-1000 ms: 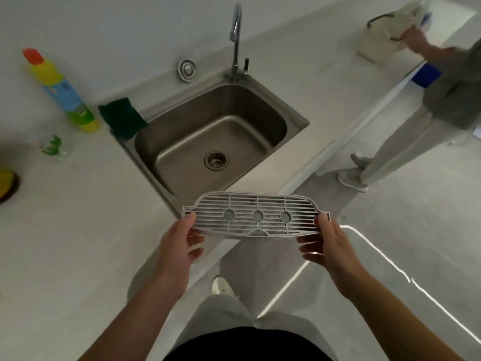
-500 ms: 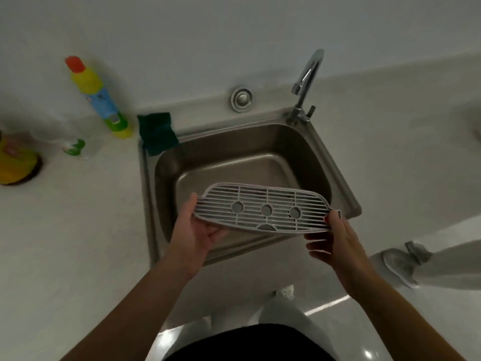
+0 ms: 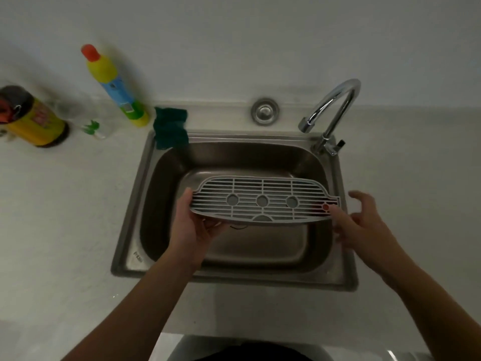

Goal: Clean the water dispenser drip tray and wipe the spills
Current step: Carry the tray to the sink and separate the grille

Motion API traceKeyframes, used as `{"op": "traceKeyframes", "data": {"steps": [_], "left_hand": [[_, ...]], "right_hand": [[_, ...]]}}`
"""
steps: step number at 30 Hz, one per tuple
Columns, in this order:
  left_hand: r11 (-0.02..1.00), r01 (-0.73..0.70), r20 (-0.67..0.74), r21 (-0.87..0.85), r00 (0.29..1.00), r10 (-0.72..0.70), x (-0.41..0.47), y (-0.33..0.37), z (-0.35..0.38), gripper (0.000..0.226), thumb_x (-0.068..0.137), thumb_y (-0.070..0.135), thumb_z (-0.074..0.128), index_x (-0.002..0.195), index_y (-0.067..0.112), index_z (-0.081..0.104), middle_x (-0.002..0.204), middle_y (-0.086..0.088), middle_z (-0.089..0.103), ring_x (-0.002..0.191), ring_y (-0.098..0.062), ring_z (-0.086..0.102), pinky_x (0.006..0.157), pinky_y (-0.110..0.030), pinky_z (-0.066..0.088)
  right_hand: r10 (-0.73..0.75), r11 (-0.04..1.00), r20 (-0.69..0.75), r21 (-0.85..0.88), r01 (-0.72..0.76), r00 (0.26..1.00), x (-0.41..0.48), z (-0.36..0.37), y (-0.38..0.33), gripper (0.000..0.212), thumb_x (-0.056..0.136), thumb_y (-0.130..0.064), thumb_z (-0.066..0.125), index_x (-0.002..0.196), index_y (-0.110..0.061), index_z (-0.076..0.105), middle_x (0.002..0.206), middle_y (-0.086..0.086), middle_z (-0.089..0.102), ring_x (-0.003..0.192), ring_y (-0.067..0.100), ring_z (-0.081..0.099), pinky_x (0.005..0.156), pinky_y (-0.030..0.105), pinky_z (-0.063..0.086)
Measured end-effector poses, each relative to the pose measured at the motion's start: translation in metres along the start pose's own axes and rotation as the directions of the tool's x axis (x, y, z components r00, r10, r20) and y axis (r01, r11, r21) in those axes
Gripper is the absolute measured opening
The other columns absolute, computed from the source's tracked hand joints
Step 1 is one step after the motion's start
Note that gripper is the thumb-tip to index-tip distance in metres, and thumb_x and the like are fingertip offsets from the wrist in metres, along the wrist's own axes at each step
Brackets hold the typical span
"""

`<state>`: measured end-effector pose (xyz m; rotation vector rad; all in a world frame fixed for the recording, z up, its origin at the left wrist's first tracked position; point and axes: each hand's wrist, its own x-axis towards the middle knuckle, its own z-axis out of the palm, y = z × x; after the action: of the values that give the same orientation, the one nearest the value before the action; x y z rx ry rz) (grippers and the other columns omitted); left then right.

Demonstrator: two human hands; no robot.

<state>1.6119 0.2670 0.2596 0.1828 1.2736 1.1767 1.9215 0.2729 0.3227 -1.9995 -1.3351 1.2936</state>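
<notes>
While the left hand is gripping the grate over the sink and the right hand is hovering spread, washing and wiping are seemingly waiting.

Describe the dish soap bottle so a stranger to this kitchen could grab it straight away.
Start at the steel sink set in the pale counter. Just past its back left corner, beside the dark green sponge, stands the dish soap bottle. It is the tall slim yellow one with an orange-red cap and blue label, unlike the squat yellow can further left.

Head-worn camera looks steeply down, close above the sink and counter.
</notes>
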Motion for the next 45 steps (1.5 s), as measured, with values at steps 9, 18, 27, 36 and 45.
{"op": "traceKeyframes", "data": {"steps": [9, 18, 27, 36, 45], "left_hand": [[0.998, -0.019, -0.008, 0.061, 1.000, 0.020, 0.033, 0.000, 0.017, 0.055, 0.101, 0.061, 0.042, 0.128, 0.022, 0.070, 0.124, -0.013, 0.076, 0.114, -0.031, 0.072, 0.086, -0.045, 0.063], [0.996, -0.025, 0.029, 0.090, 0.999, 0.022, 0.072, 0.012, 0.028, 0.051, 0.104, 0.056, 0.038, 0.115, 0.025, 0.077, 0.121, -0.014, 0.076, 0.108, -0.028, 0.075, 0.077, -0.038, 0.063], [0.998, -0.018, 0.022, 0.061, 1.000, 0.017, 0.095, 0.006, 0.030, 0.053, 0.103, 0.057, 0.036, 0.108, 0.029, 0.081, 0.117, -0.012, 0.078, 0.103, -0.023, 0.076, 0.072, -0.036, 0.062], [0.999, 0.014, 0.035, 0.037, 0.999, -0.015, 0.094, 0.004, 0.029, 0.057, 0.102, 0.059, 0.036, 0.110, 0.025, 0.081, 0.121, -0.014, 0.076, 0.106, -0.025, 0.075, 0.075, -0.040, 0.063], [0.998, 0.027, 0.010, 0.051, 1.000, -0.028, 0.081, 0.001, 0.037, 0.047, 0.100, 0.058, 0.046, 0.114, 0.027, 0.078, 0.120, -0.008, 0.078, 0.108, -0.026, 0.075, 0.081, -0.044, 0.063]], "right_hand": [[-0.517, 0.609, 0.270, -0.551, 0.571, 0.812, 0.043, 0.074, -0.057, 0.019, 0.100, -0.049, 0.051, 0.105, -0.034, 0.061, 0.087, -0.014, 0.062, 0.080, 0.004, 0.057, 0.080, 0.032, 0.054], [-0.482, 0.561, 0.278, -0.630, 0.537, 0.831, 0.095, 0.093, -0.060, 0.045, 0.095, -0.068, 0.033, 0.097, -0.033, 0.062, 0.081, -0.011, 0.061, 0.074, 0.009, 0.056, 0.079, 0.035, 0.053], [-0.527, 0.402, 0.312, -0.728, 0.555, 0.790, 0.112, 0.098, -0.060, 0.047, 0.098, -0.066, 0.034, 0.106, -0.028, 0.060, 0.088, -0.005, 0.062, 0.070, 0.012, 0.054, 0.067, 0.034, 0.053], [-0.556, 0.357, 0.300, -0.756, 0.548, 0.775, 0.112, 0.091, -0.061, 0.048, 0.097, -0.067, 0.034, 0.103, -0.028, 0.061, 0.082, -0.007, 0.054, 0.066, 0.011, 0.050, 0.062, 0.032, 0.050], [-0.564, 0.395, 0.233, -0.767, 0.507, 0.792, 0.085, 0.033, -0.060, 0.046, 0.097, -0.066, 0.033, 0.103, -0.029, 0.059, 0.084, -0.007, 0.062, 0.071, 0.013, 0.057, 0.069, 0.036, 0.056]]}}
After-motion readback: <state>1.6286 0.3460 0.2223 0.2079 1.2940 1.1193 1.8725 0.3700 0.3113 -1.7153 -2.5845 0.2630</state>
